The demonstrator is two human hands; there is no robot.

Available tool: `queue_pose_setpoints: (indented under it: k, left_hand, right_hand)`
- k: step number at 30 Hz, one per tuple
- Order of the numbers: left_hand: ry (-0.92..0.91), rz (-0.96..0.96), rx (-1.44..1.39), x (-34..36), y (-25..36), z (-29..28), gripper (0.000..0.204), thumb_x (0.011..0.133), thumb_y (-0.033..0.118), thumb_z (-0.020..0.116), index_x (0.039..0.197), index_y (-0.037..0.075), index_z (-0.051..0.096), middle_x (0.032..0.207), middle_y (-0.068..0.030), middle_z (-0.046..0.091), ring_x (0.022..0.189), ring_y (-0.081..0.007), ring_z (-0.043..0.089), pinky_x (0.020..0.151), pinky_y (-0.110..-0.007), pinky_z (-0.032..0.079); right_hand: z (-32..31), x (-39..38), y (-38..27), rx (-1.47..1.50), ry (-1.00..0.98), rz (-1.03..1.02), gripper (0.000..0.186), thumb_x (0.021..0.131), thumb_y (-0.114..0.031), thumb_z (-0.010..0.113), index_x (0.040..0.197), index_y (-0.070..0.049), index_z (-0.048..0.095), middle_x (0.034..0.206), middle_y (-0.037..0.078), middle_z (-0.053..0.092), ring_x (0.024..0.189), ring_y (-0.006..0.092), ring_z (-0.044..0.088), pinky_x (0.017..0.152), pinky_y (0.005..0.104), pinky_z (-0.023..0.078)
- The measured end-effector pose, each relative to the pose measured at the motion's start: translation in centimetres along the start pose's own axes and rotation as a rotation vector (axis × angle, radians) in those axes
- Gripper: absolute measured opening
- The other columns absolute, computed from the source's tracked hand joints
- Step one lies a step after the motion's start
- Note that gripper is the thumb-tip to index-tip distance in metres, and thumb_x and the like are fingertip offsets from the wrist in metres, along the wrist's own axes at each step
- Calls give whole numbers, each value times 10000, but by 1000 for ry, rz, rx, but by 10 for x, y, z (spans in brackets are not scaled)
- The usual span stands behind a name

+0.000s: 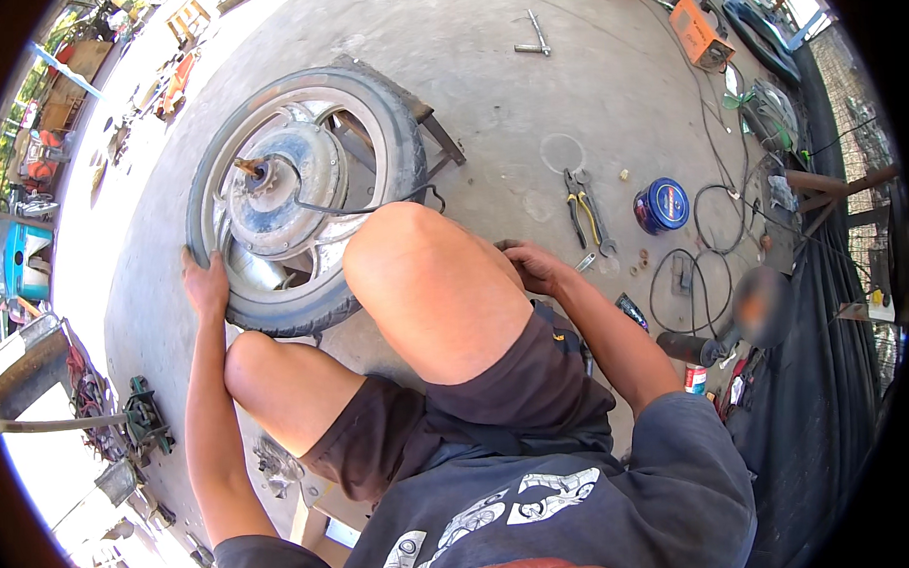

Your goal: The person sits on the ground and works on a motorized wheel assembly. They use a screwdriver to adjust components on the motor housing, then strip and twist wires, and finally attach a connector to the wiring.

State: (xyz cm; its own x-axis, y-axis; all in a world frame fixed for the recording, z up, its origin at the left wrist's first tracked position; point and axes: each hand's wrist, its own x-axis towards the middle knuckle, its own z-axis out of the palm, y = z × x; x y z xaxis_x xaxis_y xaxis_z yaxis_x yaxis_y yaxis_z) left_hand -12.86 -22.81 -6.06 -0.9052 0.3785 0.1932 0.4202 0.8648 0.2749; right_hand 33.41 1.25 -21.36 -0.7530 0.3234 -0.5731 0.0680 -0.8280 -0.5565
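A spoked motor wheel with a black tyre [404,126] leans in front of my knees. A round hub [286,190] sits at its middle, with a threaded axle and a small toothed sprocket [263,181]. From the hub a black cable [347,210] runs across the spokes to the right. My left hand [206,283] grips the tyre's left edge, thumb on the near face. Beside my right thigh is my right hand [536,268], its fingers curled in; the thigh partly covers them, so what they hold, if anything, is hidden.
A wooden stool [439,139] stands behind the wheel. Right of it lie pliers [578,208], a wrench [601,224], a blue tin [662,206] and several nuts. A T-shaped tool [534,43] lies farther off. Cables [709,250] and an orange machine [701,33] are at the right.
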Motion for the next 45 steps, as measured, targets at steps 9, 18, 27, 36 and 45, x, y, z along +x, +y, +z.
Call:
queue_pose_setpoints:
  k: [9,18,27,36,45]
  left_hand:
    - [5,0,23,-3,7,-6,744,854,354,624,1460,17,356,1297,-335,516,1185,-459,529,1022,-470,419]
    - [29,-36,-78,-9,0,-6,745,841,321,631,1465,24,352,1286,-322,526,1174,-442,539,1011,-462,427]
    - [6,-71,-122,-10,11,-11,749,834,311,639,1477,61,348,1279,-314,531,1141,-444,565,983,-473,452]
    - [-8,-63,-104,-7,-1,-6,770,837,329,641,1482,47,329,1298,-322,513,1154,-452,555,991,-472,452]
    - [345,254,-166,-10,-5,-13,571,862,225,642,1332,-61,487,1229,-293,554,1119,-423,565,1008,-458,432]
  right_hand:
    - [47,94,-7,-25,83,60,493,991,-390,455,1116,59,612,1020,167,678,910,233,636,857,391,506]
    - [114,59,-30,-80,201,-236,417,942,-419,528,864,-16,600,776,111,634,647,225,576,626,374,507]
    - [52,62,-61,602,7,45,401,924,-292,552,600,-136,375,522,-30,348,418,84,292,355,225,253]
    - [113,-39,-181,661,-270,-528,351,944,-230,553,644,-127,402,529,-56,331,438,75,292,383,226,234]
    - [248,-100,-181,-145,-164,-908,180,881,-134,634,747,-66,536,572,-56,404,453,28,339,391,204,261]
